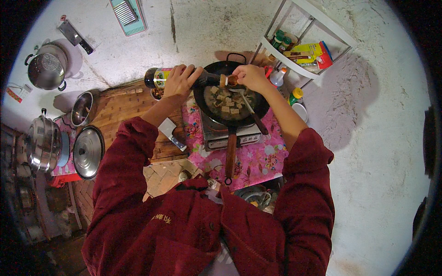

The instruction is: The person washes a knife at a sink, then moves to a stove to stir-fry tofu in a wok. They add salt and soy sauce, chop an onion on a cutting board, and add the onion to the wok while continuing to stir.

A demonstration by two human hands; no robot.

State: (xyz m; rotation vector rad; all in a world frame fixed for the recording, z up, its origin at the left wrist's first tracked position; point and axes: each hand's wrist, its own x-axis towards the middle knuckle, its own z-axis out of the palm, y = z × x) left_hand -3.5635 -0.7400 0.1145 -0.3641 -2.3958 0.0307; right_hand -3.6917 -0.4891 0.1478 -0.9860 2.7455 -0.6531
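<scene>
My left hand [183, 79] is closed round a dark sauce bottle [205, 80] with a yellow label. The bottle lies nearly level above the far side of a black wok [263, 110], its neck pointing right. My right hand [250, 77] is closed at the bottle's mouth, pinching a small reddish-brown thing [233, 81] whose kind I cannot make out. Pale tofu cubes [226, 109] sit in liquid inside the wok. A metal spoon-like utensil with a dark handle [260, 124] leans across the wok's right rim. Under the wok is a portable stove [216, 137].
A wooden board [124, 115] at left carries a cleaver [171, 133]. Beyond are a steel bowl [83, 109], a lid [88, 152] and a steamer pot [43, 142]. The wok's wooden handle [231, 156] points toward me. A corner shelf [317, 14] and seasoning bottles [295, 95] stand at right.
</scene>
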